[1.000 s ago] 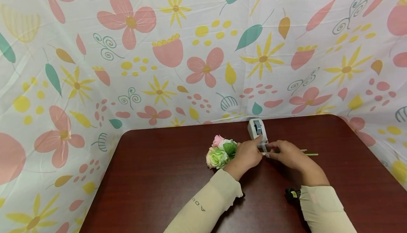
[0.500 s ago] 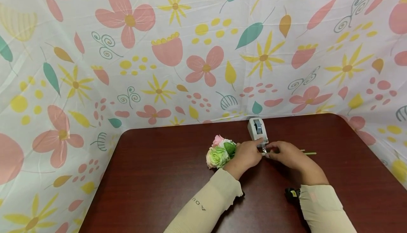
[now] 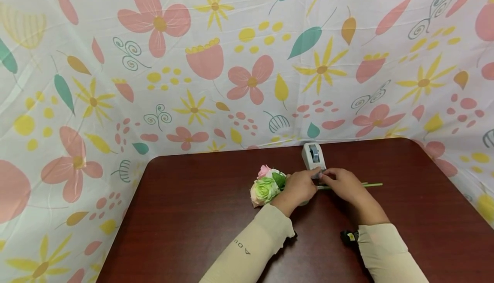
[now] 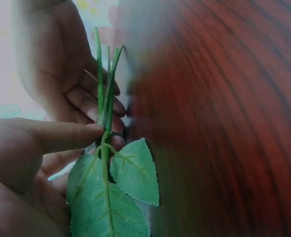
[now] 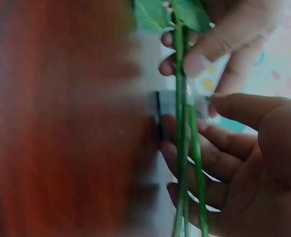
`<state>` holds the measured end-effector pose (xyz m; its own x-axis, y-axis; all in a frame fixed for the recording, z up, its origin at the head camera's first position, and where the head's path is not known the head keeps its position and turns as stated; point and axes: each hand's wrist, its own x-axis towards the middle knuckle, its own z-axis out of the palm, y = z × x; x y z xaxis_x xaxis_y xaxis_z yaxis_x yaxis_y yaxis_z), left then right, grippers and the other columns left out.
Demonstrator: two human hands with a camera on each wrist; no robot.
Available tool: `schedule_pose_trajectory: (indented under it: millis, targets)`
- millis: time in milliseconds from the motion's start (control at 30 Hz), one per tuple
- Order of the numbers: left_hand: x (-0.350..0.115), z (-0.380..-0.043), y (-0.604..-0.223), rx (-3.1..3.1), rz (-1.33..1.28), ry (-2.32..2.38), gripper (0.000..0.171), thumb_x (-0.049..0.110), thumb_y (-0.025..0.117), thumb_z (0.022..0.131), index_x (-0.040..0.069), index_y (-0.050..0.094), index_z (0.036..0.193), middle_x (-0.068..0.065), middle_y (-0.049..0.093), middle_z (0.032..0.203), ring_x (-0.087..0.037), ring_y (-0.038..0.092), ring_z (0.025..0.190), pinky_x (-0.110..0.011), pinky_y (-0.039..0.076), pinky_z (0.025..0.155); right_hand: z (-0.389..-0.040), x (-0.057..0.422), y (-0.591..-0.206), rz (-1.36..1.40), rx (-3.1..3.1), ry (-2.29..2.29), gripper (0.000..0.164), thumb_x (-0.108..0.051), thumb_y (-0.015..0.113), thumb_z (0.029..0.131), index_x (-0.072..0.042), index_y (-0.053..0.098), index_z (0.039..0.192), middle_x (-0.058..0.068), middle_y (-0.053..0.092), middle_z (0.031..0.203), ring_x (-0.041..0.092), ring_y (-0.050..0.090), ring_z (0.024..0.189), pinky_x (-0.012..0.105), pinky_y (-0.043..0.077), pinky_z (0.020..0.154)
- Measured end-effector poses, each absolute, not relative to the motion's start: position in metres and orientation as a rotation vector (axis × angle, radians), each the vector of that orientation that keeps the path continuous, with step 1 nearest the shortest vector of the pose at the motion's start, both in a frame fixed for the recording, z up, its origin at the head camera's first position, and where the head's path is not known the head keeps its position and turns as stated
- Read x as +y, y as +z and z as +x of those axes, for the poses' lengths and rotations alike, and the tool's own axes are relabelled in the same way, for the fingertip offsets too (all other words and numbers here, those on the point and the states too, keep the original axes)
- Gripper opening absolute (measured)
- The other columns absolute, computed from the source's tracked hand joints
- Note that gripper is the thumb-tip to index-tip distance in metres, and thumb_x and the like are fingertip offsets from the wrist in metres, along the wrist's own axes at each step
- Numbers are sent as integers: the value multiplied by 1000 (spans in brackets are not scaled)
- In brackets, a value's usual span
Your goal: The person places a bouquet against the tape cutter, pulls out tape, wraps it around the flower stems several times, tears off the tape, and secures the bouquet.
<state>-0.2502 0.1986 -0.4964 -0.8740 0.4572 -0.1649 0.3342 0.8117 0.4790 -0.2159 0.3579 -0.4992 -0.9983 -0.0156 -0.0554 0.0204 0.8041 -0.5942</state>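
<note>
A bunch of artificial flowers (image 3: 266,188) in pink, white, peach and pale green lies sideways, its heads to the left. My left hand (image 3: 299,188) pinches the green stems (image 4: 106,94) between thumb and fingers, just beyond the leaves (image 4: 106,197). Clear tape (image 5: 200,101) shows against the stems in the right wrist view. My right hand (image 3: 345,186) pinches that tape between thumb and index finger, its other fingers curving behind the stems. In the head view its fingertips are right at the front of the white tape dispenser (image 3: 311,154).
The dark red-brown table (image 3: 200,223) has rounded back corners. A white cloth (image 3: 251,60) printed with flowers and leaves hangs behind it and along the left. Stem ends (image 3: 372,185) stick out to the right beyond my right hand.
My right hand has shifted slightly up and left, its fingertips now at the dispenser's front. The tape strip seen earlier between dispenser and stems is now largely covered. My left hand stays almost still.
</note>
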Motion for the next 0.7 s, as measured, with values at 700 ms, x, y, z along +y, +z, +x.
schedule_pose_trajectory:
  millis: [700]
  targets:
    - [197, -252, -498, 2742, 569, 641, 64, 28, 68, 90, 59, 37, 136, 5, 53, 47, -13, 52, 51, -42, 35, 108, -225, 348, -510, 257, 2852, -1100, 37, -35, 47, 100, -6, 70, 101, 11, 66, 92, 19, 50, 70, 29, 38, 62]
